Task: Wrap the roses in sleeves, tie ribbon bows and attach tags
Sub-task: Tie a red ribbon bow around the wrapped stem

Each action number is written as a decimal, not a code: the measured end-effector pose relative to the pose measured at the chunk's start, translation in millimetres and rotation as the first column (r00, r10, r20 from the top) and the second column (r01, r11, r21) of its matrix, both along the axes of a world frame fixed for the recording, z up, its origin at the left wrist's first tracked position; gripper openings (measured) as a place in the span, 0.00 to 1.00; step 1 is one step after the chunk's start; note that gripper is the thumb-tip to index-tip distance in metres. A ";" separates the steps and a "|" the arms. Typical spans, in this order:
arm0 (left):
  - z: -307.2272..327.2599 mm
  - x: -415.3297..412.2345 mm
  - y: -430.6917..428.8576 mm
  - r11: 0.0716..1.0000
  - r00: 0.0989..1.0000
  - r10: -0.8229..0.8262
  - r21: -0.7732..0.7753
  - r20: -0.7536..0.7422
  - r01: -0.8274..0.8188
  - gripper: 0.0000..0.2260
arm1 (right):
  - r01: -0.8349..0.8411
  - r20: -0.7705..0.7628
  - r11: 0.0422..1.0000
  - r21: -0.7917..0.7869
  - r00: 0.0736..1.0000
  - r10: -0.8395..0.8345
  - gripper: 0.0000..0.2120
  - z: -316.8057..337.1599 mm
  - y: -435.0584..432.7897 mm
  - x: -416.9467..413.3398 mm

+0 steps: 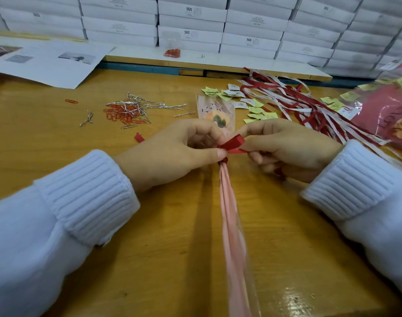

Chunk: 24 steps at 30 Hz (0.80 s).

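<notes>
Red ribbon (233, 145) pinched by both hands' fingers (220, 153)

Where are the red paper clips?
In the head view, the red paper clips lie in a heap on the wooden table, beyond the left hand, tangled with silver twist ties.

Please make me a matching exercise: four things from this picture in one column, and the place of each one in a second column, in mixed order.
Things:
1. red ribbon
2. paper clips
3. yellow-green tags
4. white boxes

Places:
A. stacked at the back
B. pinched between the left hand and the right hand
C. on the table, right of the sleeve
D. on the table, left of the sleeve

Pairs: 1-B, 2-D, 3-C, 4-A
</notes>
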<state>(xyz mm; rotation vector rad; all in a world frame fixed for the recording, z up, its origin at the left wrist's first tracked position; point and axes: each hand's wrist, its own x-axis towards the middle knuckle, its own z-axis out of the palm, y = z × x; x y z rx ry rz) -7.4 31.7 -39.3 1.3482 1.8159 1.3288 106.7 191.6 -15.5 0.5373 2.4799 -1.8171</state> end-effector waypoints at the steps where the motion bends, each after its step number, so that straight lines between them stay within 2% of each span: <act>1: 0.4 0.2 -0.1 1.000 1.000 -0.001 0.000 0.004 0.001 0.03 | 0.001 0.008 0.999 -0.033 1.000 -0.001 0.07 -0.2 1.3 -0.5; 4: 1.0 0.3 -0.3 1.000 1.000 0.009 -0.010 0.006 -0.009 0.03 | 0.013 0.008 1.000 -0.007 1.000 -0.013 0.08 0.0 1.3 -0.6; 7: 0.2 -0.4 0.1 0.999 0.998 0.043 -0.016 0.038 -0.042 0.02 | -0.008 -0.134 0.982 0.187 0.990 0.034 0.07 2.8 -3.7 2.4; 9: -0.5 -1.2 0.6 0.998 0.996 0.063 -0.012 0.061 -0.063 0.02 | -0.029 -0.216 0.912 0.409 0.968 0.128 0.07 4.0 -6.8 3.1; 11: -1.0 -1.1 1.1 0.997 0.995 0.075 -0.010 0.071 -0.074 0.03 | -0.019 -0.235 0.802 0.597 0.952 0.197 0.07 2.1 -8.6 1.9; 13: -1.6 -0.6 1.7 0.996 0.994 0.088 -0.010 0.065 -0.088 0.03 | -0.002 -0.224 0.706 0.708 0.948 0.227 0.06 0.3 -9.6 0.7; 16: -2.2 -1.1 2.3 0.991 0.990 0.132 -0.026 0.043 -0.131 0.02 | 0.007 -0.240 0.688 0.725 0.940 0.243 0.08 0.6 -7.5 0.9; 19: -2.3 -0.8 2.1 0.983 0.983 0.181 -0.034 0.012 -0.180 0.01 | -0.055 -0.195 0.691 0.721 0.941 0.278 0.11 2.4 -4.5 2.7; 21: -2.8 0.5 2.1 0.981 0.981 0.192 -0.032 -0.019 -0.192 0.02 | -0.094 -0.176 0.698 0.710 0.936 0.305 0.09 2.1 -5.1 3.7; 24: -3.6 1.9 2.9 0.979 0.978 0.204 -0.022 -0.041 -0.205 0.02 | -0.082 -0.266 0.723 0.686 0.896 0.354 0.05 3.2 -8.9 5.0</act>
